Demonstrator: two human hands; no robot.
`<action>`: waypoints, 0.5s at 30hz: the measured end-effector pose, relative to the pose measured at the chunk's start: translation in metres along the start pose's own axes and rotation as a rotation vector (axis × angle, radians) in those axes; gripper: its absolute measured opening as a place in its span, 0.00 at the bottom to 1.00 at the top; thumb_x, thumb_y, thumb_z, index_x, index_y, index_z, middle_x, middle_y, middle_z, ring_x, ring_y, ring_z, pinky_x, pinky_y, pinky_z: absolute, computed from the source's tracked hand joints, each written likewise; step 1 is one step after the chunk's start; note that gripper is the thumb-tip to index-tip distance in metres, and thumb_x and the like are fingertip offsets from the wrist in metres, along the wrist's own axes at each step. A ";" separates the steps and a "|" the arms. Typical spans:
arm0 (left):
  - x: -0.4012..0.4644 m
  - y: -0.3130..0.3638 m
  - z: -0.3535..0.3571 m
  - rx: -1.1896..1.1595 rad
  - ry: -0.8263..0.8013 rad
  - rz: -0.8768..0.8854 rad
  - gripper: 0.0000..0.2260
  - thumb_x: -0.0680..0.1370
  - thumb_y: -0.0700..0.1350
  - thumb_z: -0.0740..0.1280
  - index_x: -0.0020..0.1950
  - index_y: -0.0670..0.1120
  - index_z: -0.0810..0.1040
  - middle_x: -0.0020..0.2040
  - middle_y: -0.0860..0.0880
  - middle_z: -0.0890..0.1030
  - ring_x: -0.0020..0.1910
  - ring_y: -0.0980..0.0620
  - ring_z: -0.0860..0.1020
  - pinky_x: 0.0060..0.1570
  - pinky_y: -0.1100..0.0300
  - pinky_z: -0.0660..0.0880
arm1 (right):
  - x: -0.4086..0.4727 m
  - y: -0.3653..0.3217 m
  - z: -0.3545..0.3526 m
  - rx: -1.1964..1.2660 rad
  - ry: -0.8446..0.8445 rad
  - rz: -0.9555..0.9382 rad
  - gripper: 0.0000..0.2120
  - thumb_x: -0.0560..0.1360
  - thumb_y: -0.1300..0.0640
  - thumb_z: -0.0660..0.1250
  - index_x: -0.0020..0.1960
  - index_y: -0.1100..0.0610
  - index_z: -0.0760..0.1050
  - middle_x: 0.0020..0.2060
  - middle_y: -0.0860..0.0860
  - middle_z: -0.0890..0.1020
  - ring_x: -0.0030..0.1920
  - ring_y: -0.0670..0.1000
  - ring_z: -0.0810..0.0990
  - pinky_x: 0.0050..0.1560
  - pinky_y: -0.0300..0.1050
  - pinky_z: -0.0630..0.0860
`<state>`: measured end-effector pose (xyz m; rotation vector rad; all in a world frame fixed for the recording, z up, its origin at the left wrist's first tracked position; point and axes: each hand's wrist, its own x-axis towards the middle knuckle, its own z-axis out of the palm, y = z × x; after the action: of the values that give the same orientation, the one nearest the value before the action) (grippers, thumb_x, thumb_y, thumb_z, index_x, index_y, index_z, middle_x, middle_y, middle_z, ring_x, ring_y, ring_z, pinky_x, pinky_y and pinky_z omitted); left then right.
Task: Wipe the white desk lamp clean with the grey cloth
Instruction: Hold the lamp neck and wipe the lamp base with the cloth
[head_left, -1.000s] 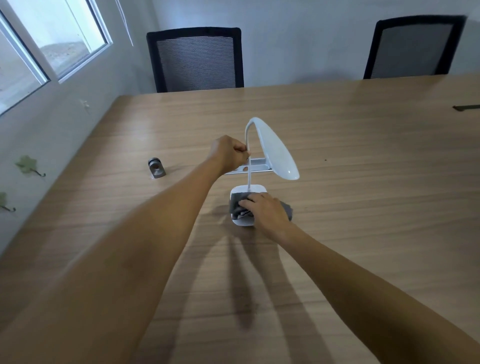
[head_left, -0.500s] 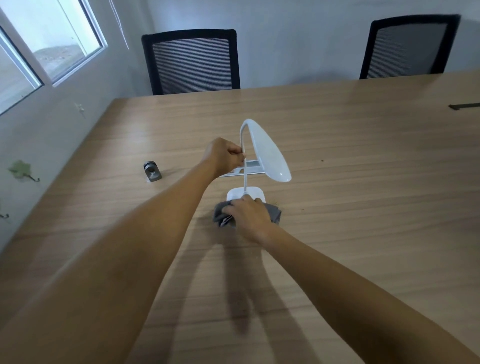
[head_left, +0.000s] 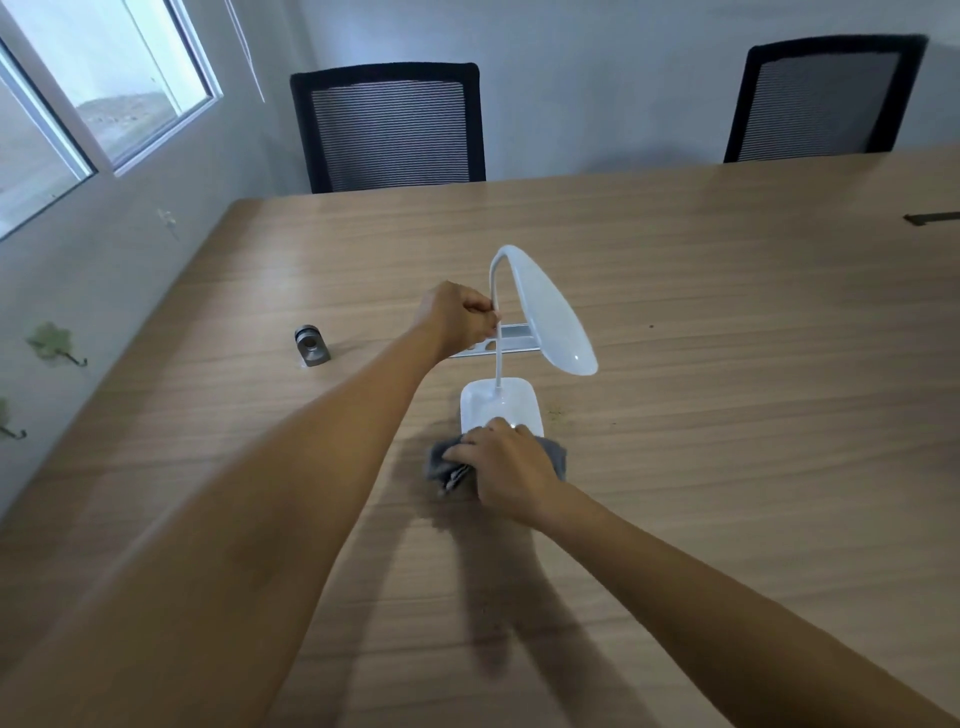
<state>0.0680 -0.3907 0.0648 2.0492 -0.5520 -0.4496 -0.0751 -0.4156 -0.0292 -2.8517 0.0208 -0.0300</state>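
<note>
While the left hand (head_left: 460, 319) pinches the thin neck of the white desk lamp (head_left: 550, 317) just above centre frame, its grip closed tight around the stem, the right hand (head_left: 506, 467) presses the grey cloth (head_left: 441, 465) flat at the near edge of the lamp base (head_left: 501, 408), fingers spread over the fabric and holding it down rather than clenching it. The lamp stands upright on the desk (head_left: 727, 364), its head arching over to the right of the stem.

Most of the risk appears to sit in that slender neck. It looks flexible, so a hard pull from the left hand could bend it out of shape or tip the light base, especially if the cloth drags against the base edge at the same moment. A wipe pushed away from the body could slide the whole lamp toward the silver bracket (head_left: 506, 340) lying just behind it. Part of the cloth lies on the desk rather than on the lamp, so a stroke may clean wood and miss plastic. The small grey metal piece (head_left: 311, 347), left of centre, stands well apart and seems out of harm's way.
</note>
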 end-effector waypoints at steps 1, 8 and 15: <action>0.000 0.001 0.000 -0.057 -0.016 -0.036 0.11 0.73 0.34 0.69 0.55 0.33 0.81 0.50 0.34 0.83 0.36 0.47 0.82 0.34 0.69 0.78 | -0.004 0.003 -0.002 0.018 0.026 0.029 0.22 0.72 0.65 0.60 0.62 0.50 0.76 0.58 0.51 0.80 0.56 0.58 0.73 0.53 0.52 0.70; -0.007 0.013 -0.007 -0.437 -0.126 -0.233 0.06 0.77 0.43 0.64 0.48 0.44 0.80 0.55 0.44 0.82 0.52 0.45 0.82 0.60 0.52 0.78 | 0.002 0.031 -0.013 -0.084 0.115 0.358 0.17 0.78 0.57 0.57 0.67 0.51 0.71 0.65 0.50 0.74 0.63 0.57 0.68 0.60 0.51 0.67; -0.006 0.012 -0.011 -0.479 -0.207 -0.250 0.13 0.79 0.52 0.60 0.43 0.47 0.78 0.47 0.47 0.81 0.48 0.48 0.80 0.53 0.57 0.78 | -0.012 0.020 0.002 -0.016 0.043 0.131 0.21 0.75 0.60 0.61 0.67 0.47 0.72 0.64 0.49 0.76 0.61 0.57 0.70 0.60 0.53 0.69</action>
<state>0.0659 -0.3855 0.0809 1.6216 -0.2720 -0.8613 -0.0868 -0.4340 -0.0369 -2.8583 0.2171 -0.0636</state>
